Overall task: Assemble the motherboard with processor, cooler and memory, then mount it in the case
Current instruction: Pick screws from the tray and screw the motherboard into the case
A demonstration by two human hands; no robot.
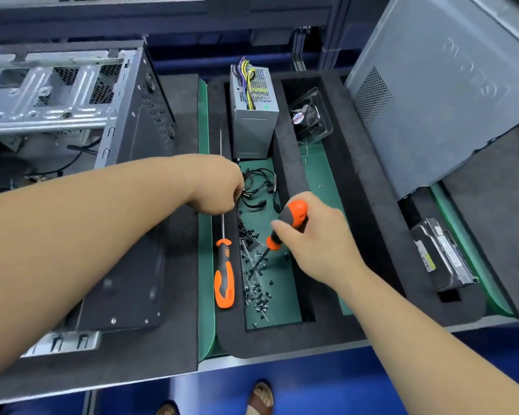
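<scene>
Overhead, a person leans over a grey counter (150, 363) fitted with a black foam organiser tray (285, 339) lined in green. The right hand (318, 244) is wrapped around the orange-and-grey handle of a short screwdriver (288, 224), thumb laid along the grip, its dark tip angled down and left into a scatter of small black screws (259, 292) in the tray's middle compartment. The left hand (219, 184), fingers curled downward, reaches into the far part of that compartment at a tangle of black cables (259, 190); what its hidden fingertips pinch cannot be made out. A long-shafted screwdriver with an orange-and-black handle (224, 277) lies in the narrow slot just left of the screws, its shaft running under the left hand. At the far end of the tray stands a silver boxed power supply with yellow and purple wires (253, 115), and to its right a black fan in clear plastic packaging (310, 116). An open black-and-silver computer case (81, 121) lies on the counter to the left; a grey perforated metal side panel (438, 94) leans at the right, with a hard drive (441, 256) slotted in the foam near it.
</scene>
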